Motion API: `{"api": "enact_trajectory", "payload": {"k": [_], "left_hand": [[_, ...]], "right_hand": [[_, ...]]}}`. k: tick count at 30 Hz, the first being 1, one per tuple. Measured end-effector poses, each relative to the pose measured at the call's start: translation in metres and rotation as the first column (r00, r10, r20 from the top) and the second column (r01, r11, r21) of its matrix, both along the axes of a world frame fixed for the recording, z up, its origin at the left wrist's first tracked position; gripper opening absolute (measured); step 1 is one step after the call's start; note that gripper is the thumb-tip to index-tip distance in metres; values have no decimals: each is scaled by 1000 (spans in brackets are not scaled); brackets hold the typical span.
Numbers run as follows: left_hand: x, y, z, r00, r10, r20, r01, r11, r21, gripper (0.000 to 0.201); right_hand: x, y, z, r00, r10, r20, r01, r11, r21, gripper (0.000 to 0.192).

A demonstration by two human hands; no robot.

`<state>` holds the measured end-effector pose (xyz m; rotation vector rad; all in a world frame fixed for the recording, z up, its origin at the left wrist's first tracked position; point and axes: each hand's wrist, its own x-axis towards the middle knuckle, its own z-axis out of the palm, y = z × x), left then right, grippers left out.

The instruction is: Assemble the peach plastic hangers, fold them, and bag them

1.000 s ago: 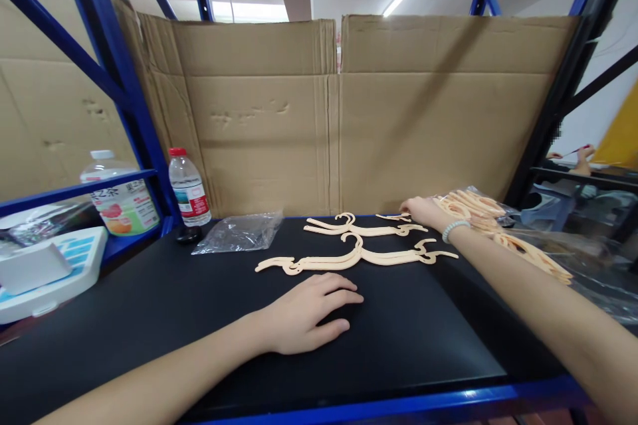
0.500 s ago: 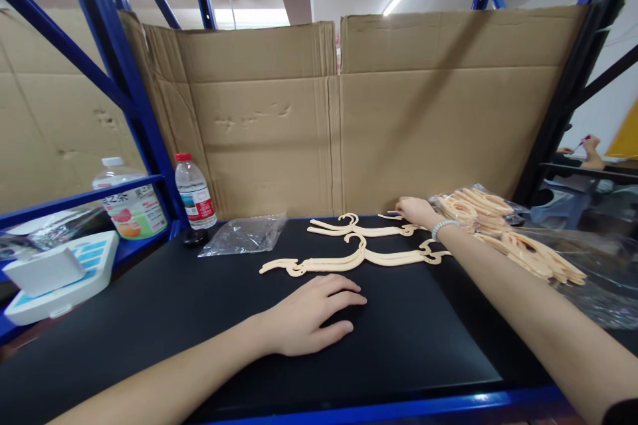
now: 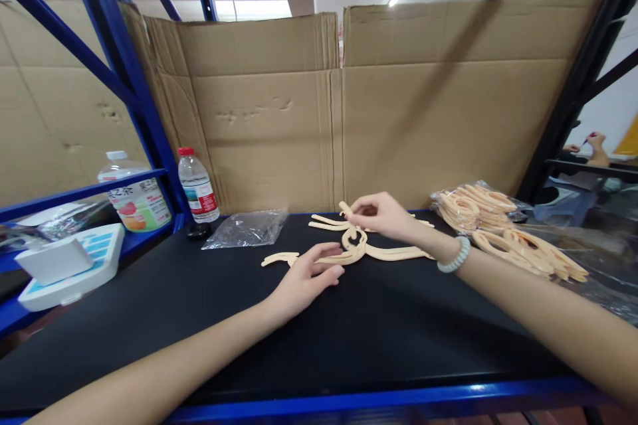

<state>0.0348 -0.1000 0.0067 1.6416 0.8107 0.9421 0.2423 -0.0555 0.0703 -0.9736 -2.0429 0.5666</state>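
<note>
Two cream folding hangers lie one behind the other on the black tabletop. My left hand [image 3: 306,279] is over the left arm of the nearer hanger [image 3: 393,253], thumb and fingers apart; whether it touches the hanger I cannot tell. Above the hooks, my right hand [image 3: 381,216] pinches a short cream plastic piece [image 3: 344,208], whose end sticks out to the left of the fingers. The farther hanger [image 3: 326,224] is partly hidden behind this hand.
Several cream hangers in a clear bag [image 3: 473,206] lie at the right, with more loose hangers [image 3: 538,252] in front. A flat plastic bag [image 3: 246,229], a red-capped bottle [image 3: 197,189], a larger bottle [image 3: 139,202] and a white device [image 3: 74,269] are at the left. Cardboard [image 3: 259,119] closes the back.
My right hand has come left and nearer from the table's back edge, bringing the short piece over the hangers. My left hand has moved forward onto the nearer hanger's left arm.
</note>
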Motion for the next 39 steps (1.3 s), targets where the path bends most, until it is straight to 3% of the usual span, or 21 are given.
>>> {"api": "enact_trajectory", "payload": {"k": [4, 7, 9, 11, 13, 17, 22, 30, 35, 39], "left_hand": [[1, -2, 2, 999, -11, 40, 14, 997, -82, 32], [0, -2, 4, 997, 10, 72, -3, 995, -103, 31], [-1, 0, 5, 990, 60, 126, -43, 990, -134, 31], [-3, 2, 5, 976, 121, 179, -90, 980, -175, 32], [-5, 5, 4, 960, 165, 228, -116, 969, -217, 34], [-7, 9, 6, 925, 199, 325, -112, 957, -267, 32], [-11, 12, 18, 880, 275, 387, -158, 938, -308, 21], [-22, 26, 29, 804, 380, 457, -238, 911, -338, 15], [-27, 30, 28, 819, 334, 467, -196, 927, -318, 19], [-29, 29, 27, 839, 291, 460, -153, 937, -314, 19]], "right_hand": [[-31, -27, -3, 991, 125, -49, -126, 992, -21, 16], [-27, -17, -1, 992, 114, -49, -115, 993, -34, 21], [-10, 1, -1, 1000, 22, 11, -23, 1000, 13, 24], [13, 21, -6, 973, -166, 163, 139, 976, 170, 19], [36, 37, -16, 840, -303, 450, 206, 945, 253, 18], [62, 51, -46, 765, -315, 562, 226, 948, 225, 11], [61, 54, -63, 751, -344, 564, 235, 937, 259, 10], [59, 61, -59, 791, -334, 512, 222, 937, 269, 9], [64, 39, -45, 857, -354, 374, 261, 925, 278, 4], [62, 7, -32, 946, -249, 210, 175, 932, 317, 18]]}}
